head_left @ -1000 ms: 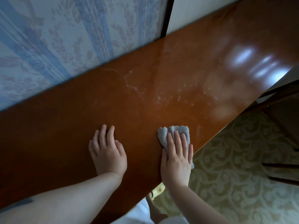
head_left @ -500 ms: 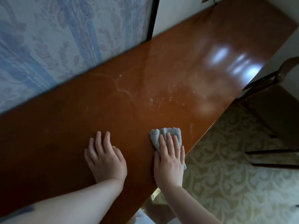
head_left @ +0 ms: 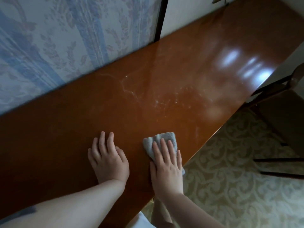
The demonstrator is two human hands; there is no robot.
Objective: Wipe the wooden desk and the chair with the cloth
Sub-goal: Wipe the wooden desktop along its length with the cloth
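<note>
Since a second earlier our hands had barely shifted, left hand [head_left: 108, 160] spread flat on the wooden desk [head_left: 69, 122], right hand [head_left: 167, 163] pressing the grey cloth [head_left: 158, 140] flat near the front edge (it could slip off), dusty streaks [head_left: 158, 99] ahead possibly missed.

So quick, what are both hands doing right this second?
Left hand: open, fingers straight, resting flat on the wooden desk, holding nothing.
Right hand: open, fingers straight, pressing the grey cloth onto the desk.

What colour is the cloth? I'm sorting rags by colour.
Pale grey-blue cloth, seen best in the head view.
</note>
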